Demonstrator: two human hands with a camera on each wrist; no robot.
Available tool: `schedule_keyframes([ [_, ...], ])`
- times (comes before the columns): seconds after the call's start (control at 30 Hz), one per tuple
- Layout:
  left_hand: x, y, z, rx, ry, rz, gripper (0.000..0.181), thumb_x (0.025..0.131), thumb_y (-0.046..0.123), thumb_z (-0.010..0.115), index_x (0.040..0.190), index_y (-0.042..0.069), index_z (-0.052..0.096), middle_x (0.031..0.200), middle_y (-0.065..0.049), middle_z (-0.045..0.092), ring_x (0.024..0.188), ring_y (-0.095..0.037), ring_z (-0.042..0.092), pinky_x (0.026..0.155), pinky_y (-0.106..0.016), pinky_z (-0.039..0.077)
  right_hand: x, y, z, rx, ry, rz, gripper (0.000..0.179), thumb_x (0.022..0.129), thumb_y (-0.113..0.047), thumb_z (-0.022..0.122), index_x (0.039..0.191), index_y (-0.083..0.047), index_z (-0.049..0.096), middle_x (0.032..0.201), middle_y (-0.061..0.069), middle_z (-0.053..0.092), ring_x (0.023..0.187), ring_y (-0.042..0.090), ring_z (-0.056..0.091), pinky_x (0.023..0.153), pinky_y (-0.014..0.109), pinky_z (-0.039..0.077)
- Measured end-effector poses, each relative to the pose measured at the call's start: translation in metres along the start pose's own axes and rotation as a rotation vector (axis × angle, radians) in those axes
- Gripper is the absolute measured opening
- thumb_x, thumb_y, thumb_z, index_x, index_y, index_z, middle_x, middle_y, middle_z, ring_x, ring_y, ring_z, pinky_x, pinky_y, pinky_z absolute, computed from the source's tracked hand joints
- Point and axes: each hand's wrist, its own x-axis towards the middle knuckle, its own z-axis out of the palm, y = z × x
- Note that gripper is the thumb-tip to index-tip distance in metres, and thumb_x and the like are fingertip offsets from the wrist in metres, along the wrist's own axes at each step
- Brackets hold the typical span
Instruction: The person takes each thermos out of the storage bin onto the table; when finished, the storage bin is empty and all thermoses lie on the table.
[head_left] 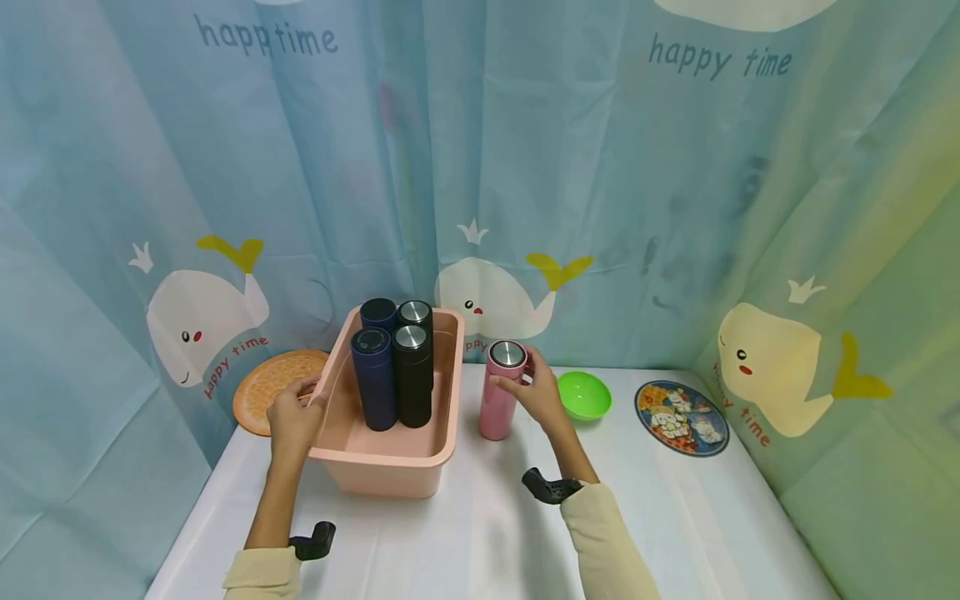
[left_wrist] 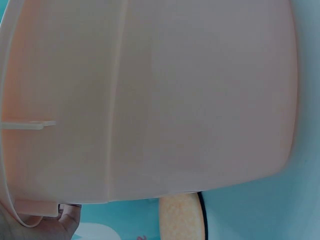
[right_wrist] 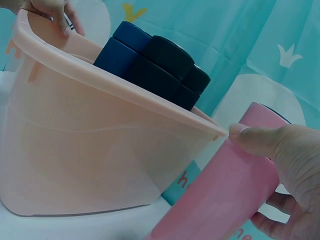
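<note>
Pale beige sleeves [head_left: 609, 546] end well behind the left grip [head_left: 294, 417] and right grip [head_left: 542, 393], a black, bent wrist camera [head_left: 550, 487] jutting inward at each sleeve's edge.

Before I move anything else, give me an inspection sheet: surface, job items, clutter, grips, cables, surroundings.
Surface: white tabletop, shadows beneath the arms.
Job items: two blue bottles and two black bottles upright in the pink bin; pink bottle outside, right of it; base contact unclear.
Clutter: green bowl, cartoon-printed disc, orange disc partly behind the bin.
Left grip: holds the bin's left rim.
Right grip: thumb and fingers around the pink bottle.
Cables: nothing seen.
Surroundings: whale-print curtain.
</note>
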Motion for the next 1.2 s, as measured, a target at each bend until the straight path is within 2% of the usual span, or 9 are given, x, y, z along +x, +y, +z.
schedule_keyframes([
  [0.73, 0.001, 0.003, -0.002, -0.027, -0.016, -0.019, 0.038, 0.091, 0.006, 0.061, 0.128, -0.001, 0.061, 0.124, -0.023, 0.065, 0.112, -0.038, 0.065, 0.092, -0.05, 0.052, 0.0, -0.001, -0.003, -0.008, -0.018, -0.01, 0.077, 0.08, -0.024, 0.081, 0.143, -0.009, 0.039, 0.141, 0.018, 0.049, 0.131, 0.038, 0.047, 0.103, 0.052, 0.045],
  [1.03, 0.0, 0.002, -0.003, -0.032, -0.014, -0.008, 0.038, 0.091, 0.006, 0.062, 0.128, -0.001, 0.061, 0.123, -0.023, 0.065, 0.111, -0.038, 0.065, 0.091, -0.05, 0.053, -0.001, -0.006, -0.005, 0.015, -0.01, -0.072, 0.081, 0.079, -0.021, 0.08, 0.147, -0.01, 0.036, 0.142, 0.017, 0.049, 0.134, 0.034, 0.043, 0.108, 0.056, 0.037],
  [1.2, 0.0, 0.0, -0.003, -0.026, -0.021, -0.018, 0.038, 0.091, 0.007, 0.061, 0.129, 0.0, 0.061, 0.124, -0.023, 0.064, 0.113, -0.039, 0.064, 0.093, -0.05, 0.052, 0.001, -0.01, -0.005, -0.003, 0.01, -0.105, 0.082, 0.079, -0.021, 0.08, 0.147, -0.012, 0.037, 0.145, 0.018, 0.047, 0.134, 0.032, 0.043, 0.106, 0.057, 0.037],
])
